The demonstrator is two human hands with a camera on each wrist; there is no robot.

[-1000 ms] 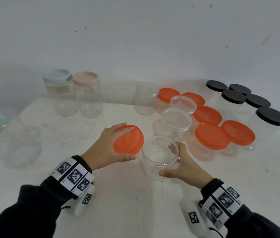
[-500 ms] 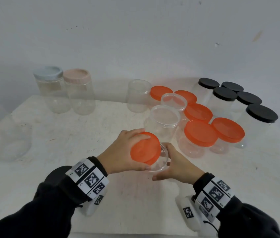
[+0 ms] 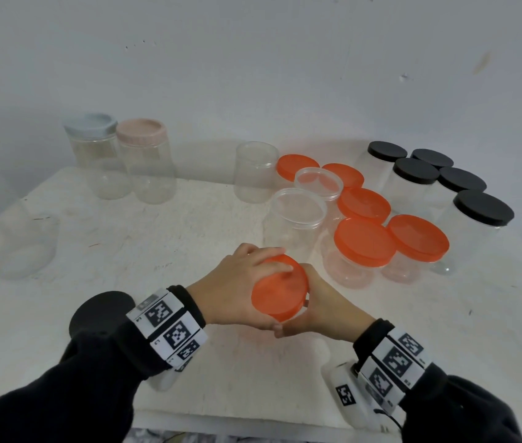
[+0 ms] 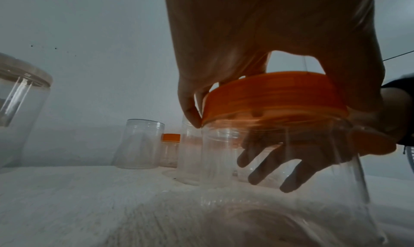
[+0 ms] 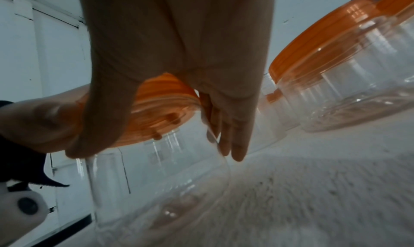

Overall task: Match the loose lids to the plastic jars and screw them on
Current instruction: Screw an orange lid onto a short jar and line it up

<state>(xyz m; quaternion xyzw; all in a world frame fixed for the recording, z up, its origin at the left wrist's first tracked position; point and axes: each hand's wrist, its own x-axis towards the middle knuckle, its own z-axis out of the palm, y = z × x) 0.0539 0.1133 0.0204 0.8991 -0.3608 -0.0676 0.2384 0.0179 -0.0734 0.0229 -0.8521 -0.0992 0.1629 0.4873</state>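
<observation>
Head view: nearest, at six o'clock on the white table (image 3: 189,238), the left hand (image 3: 237,282) is cupped over an orange lid (image 3: 280,294), fingers curled round its far rim and thumb at the near edge. The right hand (image 3: 320,310) comes in from four o'clock and touches the lid's right side; here the lid hides the jar underneath.

The left wrist view shows what the head view cannot: the lid (image 4: 273,98) sits on the mouth of a clear jar (image 4: 280,162) standing on the table, and the right hand's fingers (image 4: 268,164) wrap the jar's far wall, seen through the plastic. The right wrist view shows the thumb on the near wall and the fingers (image 5: 233,139) laid down the other side of that jar (image 5: 156,180), just below the lid (image 5: 161,98). Whether the lid is fully threaded cannot be told.

Farther out, at one o'clock, two open clear jars (image 3: 299,215) stand beside a cluster of orange-lidded jars (image 3: 363,241). At two o'clock stand the black-lidded jars (image 3: 483,207). At twelve o'clock stands another open jar (image 3: 254,172). At ten o'clock, by the wall, a pink-lidded jar (image 3: 144,155) stands just beside a blue-lidded jar (image 3: 91,145). At eight o'clock lies a black lid (image 3: 99,311), partly behind the left sleeve.
</observation>
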